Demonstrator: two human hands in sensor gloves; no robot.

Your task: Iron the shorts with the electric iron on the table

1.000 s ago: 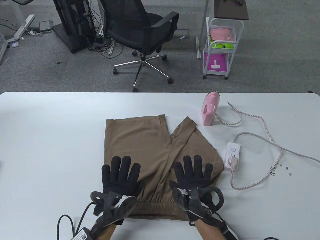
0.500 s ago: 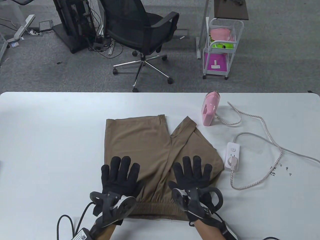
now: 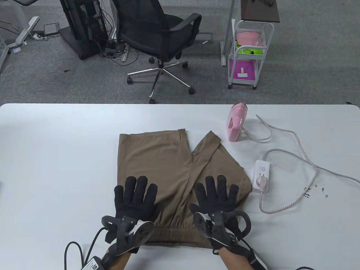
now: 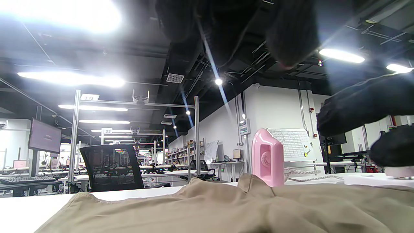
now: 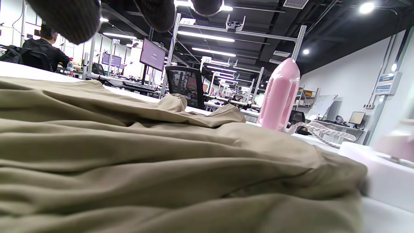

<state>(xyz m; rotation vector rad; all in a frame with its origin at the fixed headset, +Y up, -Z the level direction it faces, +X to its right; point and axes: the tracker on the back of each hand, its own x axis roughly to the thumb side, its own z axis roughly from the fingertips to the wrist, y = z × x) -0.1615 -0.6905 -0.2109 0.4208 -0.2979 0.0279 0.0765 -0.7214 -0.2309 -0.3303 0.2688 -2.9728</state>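
Observation:
Brown shorts lie flat on the white table, waistband toward me, legs pointing away. My left hand rests flat and spread on the left side near the waistband. My right hand rests flat and spread on the right side. The pink iron stands upright beyond the right leg, untouched. The shorts also show in the left wrist view and the right wrist view, with the iron behind them.
A white power strip lies right of the shorts with the iron's braided cord plugged in and looping over the table's right side. An office chair and a white cart stand beyond the far edge.

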